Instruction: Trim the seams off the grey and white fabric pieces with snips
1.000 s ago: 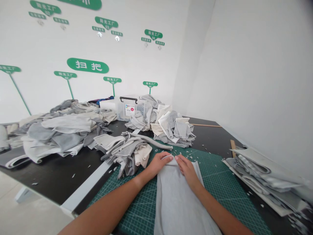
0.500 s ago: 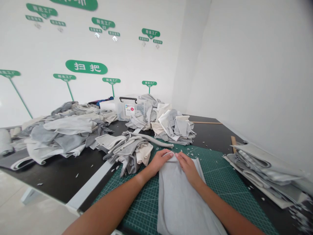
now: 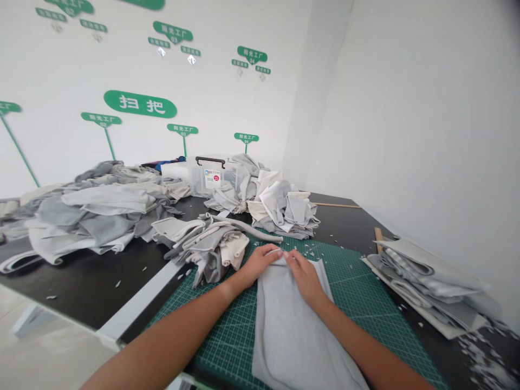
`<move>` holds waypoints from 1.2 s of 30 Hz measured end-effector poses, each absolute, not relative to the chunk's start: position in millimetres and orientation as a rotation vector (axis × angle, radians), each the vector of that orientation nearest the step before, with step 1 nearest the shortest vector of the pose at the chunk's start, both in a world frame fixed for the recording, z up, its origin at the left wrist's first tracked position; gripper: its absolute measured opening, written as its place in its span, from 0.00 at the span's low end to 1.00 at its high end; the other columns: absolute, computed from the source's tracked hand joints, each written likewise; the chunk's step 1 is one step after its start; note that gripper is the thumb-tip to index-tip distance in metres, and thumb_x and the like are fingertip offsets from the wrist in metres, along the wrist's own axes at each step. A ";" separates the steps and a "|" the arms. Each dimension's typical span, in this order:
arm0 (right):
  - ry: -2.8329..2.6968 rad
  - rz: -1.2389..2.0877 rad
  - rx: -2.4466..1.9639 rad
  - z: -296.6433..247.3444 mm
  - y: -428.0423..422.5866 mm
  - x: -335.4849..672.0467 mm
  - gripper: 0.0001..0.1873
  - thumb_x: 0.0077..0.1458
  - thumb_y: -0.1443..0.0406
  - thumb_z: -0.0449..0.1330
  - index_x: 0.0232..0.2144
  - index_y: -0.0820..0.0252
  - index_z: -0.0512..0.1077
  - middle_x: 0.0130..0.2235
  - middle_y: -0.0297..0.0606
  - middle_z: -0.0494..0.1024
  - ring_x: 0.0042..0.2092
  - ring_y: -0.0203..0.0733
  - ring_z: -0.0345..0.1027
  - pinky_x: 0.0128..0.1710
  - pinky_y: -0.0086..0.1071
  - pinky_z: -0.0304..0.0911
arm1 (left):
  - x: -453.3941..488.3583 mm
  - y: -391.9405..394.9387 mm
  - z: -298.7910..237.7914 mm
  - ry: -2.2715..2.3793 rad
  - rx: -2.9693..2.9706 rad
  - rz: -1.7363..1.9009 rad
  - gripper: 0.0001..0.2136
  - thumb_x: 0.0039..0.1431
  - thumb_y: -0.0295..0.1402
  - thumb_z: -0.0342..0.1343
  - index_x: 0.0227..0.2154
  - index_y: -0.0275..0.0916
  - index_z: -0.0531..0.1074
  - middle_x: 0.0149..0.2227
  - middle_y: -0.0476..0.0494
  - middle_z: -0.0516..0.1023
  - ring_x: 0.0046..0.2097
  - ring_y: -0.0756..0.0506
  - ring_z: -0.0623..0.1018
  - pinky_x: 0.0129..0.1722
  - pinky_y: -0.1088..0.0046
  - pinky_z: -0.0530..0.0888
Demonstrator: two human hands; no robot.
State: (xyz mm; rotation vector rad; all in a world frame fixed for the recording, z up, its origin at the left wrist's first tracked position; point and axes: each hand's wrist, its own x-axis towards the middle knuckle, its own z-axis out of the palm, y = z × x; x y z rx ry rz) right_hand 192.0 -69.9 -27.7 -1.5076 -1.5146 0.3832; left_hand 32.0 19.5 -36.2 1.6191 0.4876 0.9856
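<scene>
A long grey piece of fabric (image 3: pixel 292 325) lies over the green cutting mat (image 3: pixel 374 303), its near end running out of the bottom of the view. At its far edge, my left hand (image 3: pixel 260 264) pinches the cloth between thumb and fingers. Right beside it my right hand (image 3: pixel 303 273) grips the same edge, the fingertips of both hands almost meeting. Just left of my left hand rests a small heap of folded grey and cream cloths (image 3: pixel 213 246), with a rolled grey strip (image 3: pixel 255 232) stretching out behind my hands.
A large pile of grey cloths (image 3: pixel 97 211) covers the left of the black table (image 3: pixel 81 284). Behind stand a clear plastic box (image 3: pixel 199 179) and another cloth heap (image 3: pixel 280 203). Stacked folded fabric (image 3: pixel 430 281) lies at right, near scattered scraps (image 3: pixel 483 352) and a wooden strip (image 3: pixel 378 238).
The view has shifted slightly, so the table's things sit a little further left. Both hands keep their pinch on the fabric's far edge, with hardly any movement.
</scene>
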 end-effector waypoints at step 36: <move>-1.582 0.292 -1.599 -25.9 -73.4 191.9 0.19 0.69 0.48 0.49 0.35 0.52 0.69 0.35 0.30 0.77 0.37 0.43 0.70 0.37 0.30 0.58 | 33.5 23.0 -39.0 0.490 1.628 0.984 0.13 0.61 0.42 0.59 0.36 0.36 0.77 0.37 0.45 0.78 0.42 0.45 0.74 0.45 0.73 0.67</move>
